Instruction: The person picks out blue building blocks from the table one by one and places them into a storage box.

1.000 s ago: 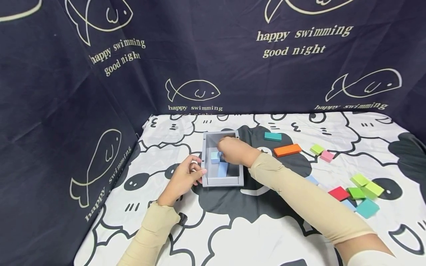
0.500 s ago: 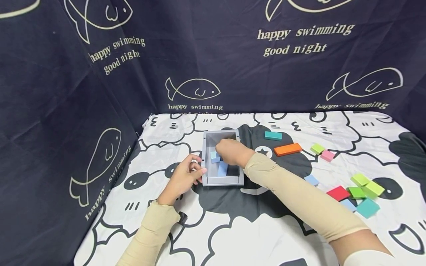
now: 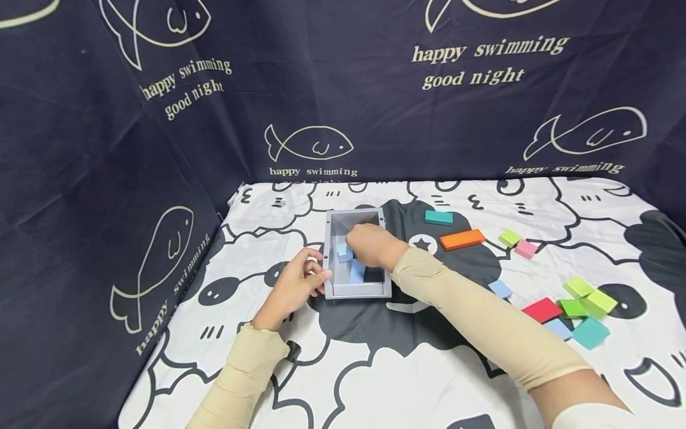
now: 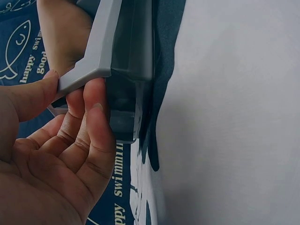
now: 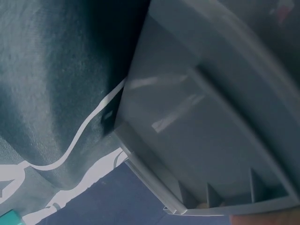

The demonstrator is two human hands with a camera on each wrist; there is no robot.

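Observation:
A grey open-topped box (image 3: 358, 291) stands in the middle of the cloth-covered surface. My left hand (image 3: 295, 283) pinches its left rim; in the left wrist view the thumb (image 4: 40, 96) presses the rim from one side and the fingers (image 4: 98, 126) from the other. Down inside the box is my right hand (image 3: 372, 244), its fingers bent and their tips hidden, so I cannot tell what they hold. Beside those fingers lies a small light blue block (image 3: 344, 252), and nearer me a longer blue block (image 3: 356, 271). The right wrist view shows the box's grey outer wall (image 5: 197, 145).
Right of the box are an orange block (image 3: 462, 239) and a teal block (image 3: 439, 217). Farther right lie a pink block (image 3: 526, 249), a red block (image 3: 541, 310) and several green, blue and teal blocks. A dark curtain (image 3: 386, 107) rises behind.
My right hand has shifted slightly left within the box, toward the small light blue block, which sits at a slightly different angle. The left hand keeps its hold on the rim.

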